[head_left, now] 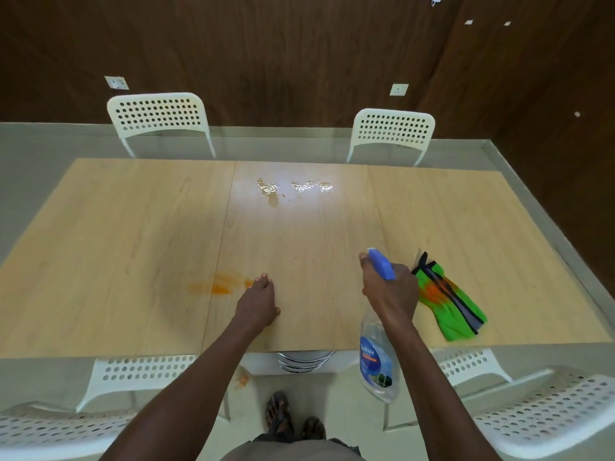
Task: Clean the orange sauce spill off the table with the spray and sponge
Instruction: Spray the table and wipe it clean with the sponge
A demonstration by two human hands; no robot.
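A: What is the right hand (389, 291) doing?

B: Its fingers are curled round the neck of a clear plastic spray bottle (377, 354) with a blue trigger head and a blue label. The bottle hangs down from the grip, over the near edge of the pale wood-grain table (133, 244), and the blue nozzle points away from the person.

A: And the left hand (258, 299)?

B: It lies flat on the table with straight fingers and holds nothing. Its fingertips are just beside the orange sauce smear (221, 284).

A: So where is the smear, seen from the hand with the bottle?

B: Off to that hand's left, beyond the flat left hand, well apart from the nozzle. It is a thin, streaky patch on the tabletop.

A: Anything for wiping?

B: A bright green cloth (449, 302) with black edging and an orange stain lies on the table just to the right of the gripping hand, close to it. I cannot tell whether they touch.

A: What lies farther out?

B: Ahead of the grip, toward the far side of the table, two patches of glistening wet liquid (293, 188) sit under a bright reflection. Beyond them stand two white perforated chairs (159, 118).

A: And near the person?

B: A small orange splash (242, 380) on the pale floor below the table edge.
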